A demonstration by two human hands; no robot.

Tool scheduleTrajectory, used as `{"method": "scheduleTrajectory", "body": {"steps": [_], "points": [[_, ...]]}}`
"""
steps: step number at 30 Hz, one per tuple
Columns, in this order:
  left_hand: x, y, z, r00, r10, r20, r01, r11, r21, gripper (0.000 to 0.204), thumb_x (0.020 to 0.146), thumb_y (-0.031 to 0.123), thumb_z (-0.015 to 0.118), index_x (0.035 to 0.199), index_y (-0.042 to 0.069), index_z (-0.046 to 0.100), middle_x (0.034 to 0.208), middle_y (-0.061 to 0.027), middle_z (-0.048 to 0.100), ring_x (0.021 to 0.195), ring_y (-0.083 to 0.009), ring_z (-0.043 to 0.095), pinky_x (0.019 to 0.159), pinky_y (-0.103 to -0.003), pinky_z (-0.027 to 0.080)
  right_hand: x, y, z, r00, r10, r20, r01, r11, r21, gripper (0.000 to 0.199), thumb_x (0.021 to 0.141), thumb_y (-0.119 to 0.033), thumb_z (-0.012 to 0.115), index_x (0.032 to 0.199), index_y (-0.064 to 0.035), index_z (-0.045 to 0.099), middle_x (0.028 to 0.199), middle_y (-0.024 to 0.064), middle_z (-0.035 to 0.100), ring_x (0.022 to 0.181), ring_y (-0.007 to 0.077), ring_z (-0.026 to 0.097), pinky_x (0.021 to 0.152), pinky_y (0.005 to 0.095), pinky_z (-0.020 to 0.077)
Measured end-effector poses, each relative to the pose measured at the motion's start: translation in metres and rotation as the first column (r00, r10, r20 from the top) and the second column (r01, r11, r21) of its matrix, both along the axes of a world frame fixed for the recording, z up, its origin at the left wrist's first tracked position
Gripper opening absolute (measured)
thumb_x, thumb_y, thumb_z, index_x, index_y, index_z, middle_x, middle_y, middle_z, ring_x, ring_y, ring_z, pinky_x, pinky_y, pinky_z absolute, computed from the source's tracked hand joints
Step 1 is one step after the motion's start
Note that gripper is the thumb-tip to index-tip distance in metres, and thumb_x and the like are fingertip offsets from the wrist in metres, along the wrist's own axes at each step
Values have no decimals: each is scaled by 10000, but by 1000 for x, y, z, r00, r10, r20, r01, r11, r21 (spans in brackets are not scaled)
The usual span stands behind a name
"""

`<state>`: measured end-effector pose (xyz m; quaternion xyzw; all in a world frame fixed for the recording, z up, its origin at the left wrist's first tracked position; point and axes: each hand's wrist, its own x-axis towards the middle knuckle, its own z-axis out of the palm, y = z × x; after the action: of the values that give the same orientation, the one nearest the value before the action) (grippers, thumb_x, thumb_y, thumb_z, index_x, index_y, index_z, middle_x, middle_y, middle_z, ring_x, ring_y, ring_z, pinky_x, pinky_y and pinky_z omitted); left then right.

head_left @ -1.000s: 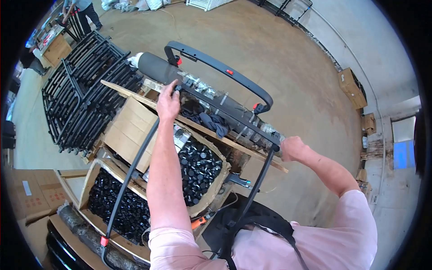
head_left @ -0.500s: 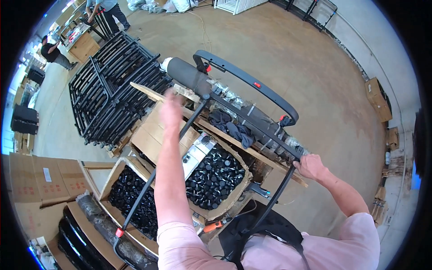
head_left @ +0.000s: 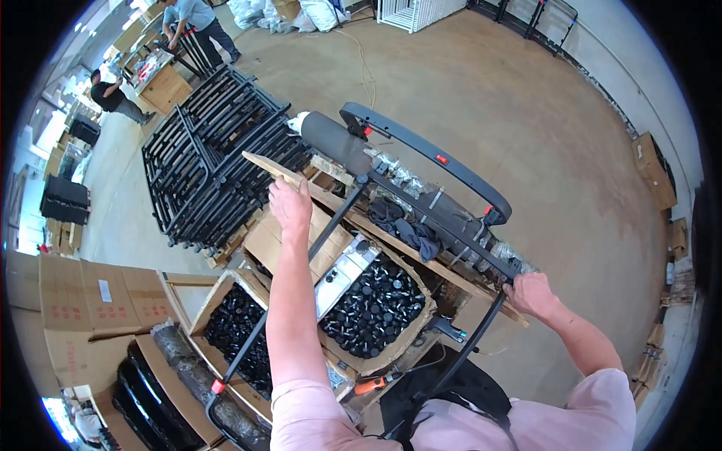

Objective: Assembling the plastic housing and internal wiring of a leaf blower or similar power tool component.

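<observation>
Cartons (head_left: 406, 344) of small black parts (head_left: 372, 308), right hand (head_left: 534, 295) gripping frame (head_left: 470, 343)

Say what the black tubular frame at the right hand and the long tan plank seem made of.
Black tubular frame: probably painted metal, given slim, satin tubes; plastic isn't ruled out. Long tan plank: likely raw wood, from its unpainted surface.

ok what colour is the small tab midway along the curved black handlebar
The small tab is red, clearest in the head view.

Right fingers (head_left: 517, 289) on black frame (head_left: 474, 336)
</observation>
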<state>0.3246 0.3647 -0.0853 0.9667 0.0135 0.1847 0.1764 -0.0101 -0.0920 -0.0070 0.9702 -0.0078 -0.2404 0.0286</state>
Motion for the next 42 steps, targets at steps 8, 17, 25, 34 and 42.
{"method": "scheduleTrajectory", "body": {"steps": [8,17,25,34,42], "points": [[3,-102,34,799,-148,-583,322,924,206,683,1028,670,493,1055,72,822,1079,-162,799,1057,-328,769,878,-457,605,0,-2,-5,996,61,72,-63,998,29,405,973,-387,649,849,-7,713,778,220,731,761,415,730,716,531,570],[21,-136,8,776,-499,-387,585,798,145,178,926,209,707,928,51,789,966,-178,793,948,-353,779,851,-471,622,-26,-37,-16,982,43,185,-66,990,122,297,961,-282,699,954,6,629,813,263,709,797,470,704,731,547,548],[-97,-32,17,971,-228,-68,216,965,-149,335,988,345,656,1129,41,658,1024,-193,679,1032,-412,668,887,-523,547,-23,-52,-50,933,207,293,-226,974,29,375,972,-286,688,1083,71,656,870,281,699,848,483,684,770,575,522],[-444,279,70,864,488,-125,-498,864,-66,246,975,257,634,1049,53,750,1066,-192,725,1040,-413,686,888,-509,565,-3,-52,-68,972,189,138,-178,980,-91,408,915,-303,742,1098,60,724,987,292,727,992,475,703,866,552,549],[-832,521,126,-229,970,-87,-944,-243,-222,383,936,238,638,1261,50,717,1300,-276,679,1202,-439,660,1013,-516,538,-50,82,-54,938,339,73,-338,941,-22,451,966,-376,668,1183,16,714,1081,265,723,1049,462,674,899,536,529]]}}
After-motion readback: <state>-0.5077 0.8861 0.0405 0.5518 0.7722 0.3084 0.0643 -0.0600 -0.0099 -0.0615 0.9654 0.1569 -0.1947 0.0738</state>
